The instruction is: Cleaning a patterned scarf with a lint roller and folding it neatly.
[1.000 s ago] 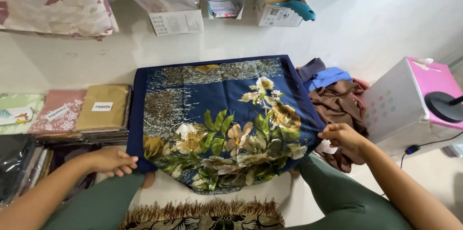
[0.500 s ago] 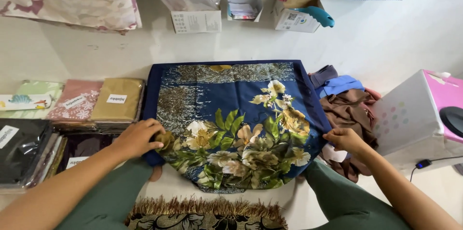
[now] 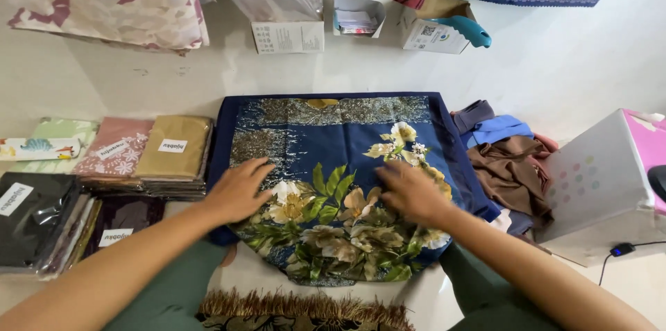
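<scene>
Now both hands have slid in from the edges: left hand (image 3: 239,189) and right hand (image 3: 411,192) lie flat, fingers spread and gripping nothing, pressing the folded navy floral-print scarf (image 3: 333,164) smooth on the white floor (image 3: 555,67) before the knees.

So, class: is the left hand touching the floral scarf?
Touching. The head view shows the left hand lying flat on the floral scarf, fingers spread across the cloth with no gap visible beneath them.
</scene>
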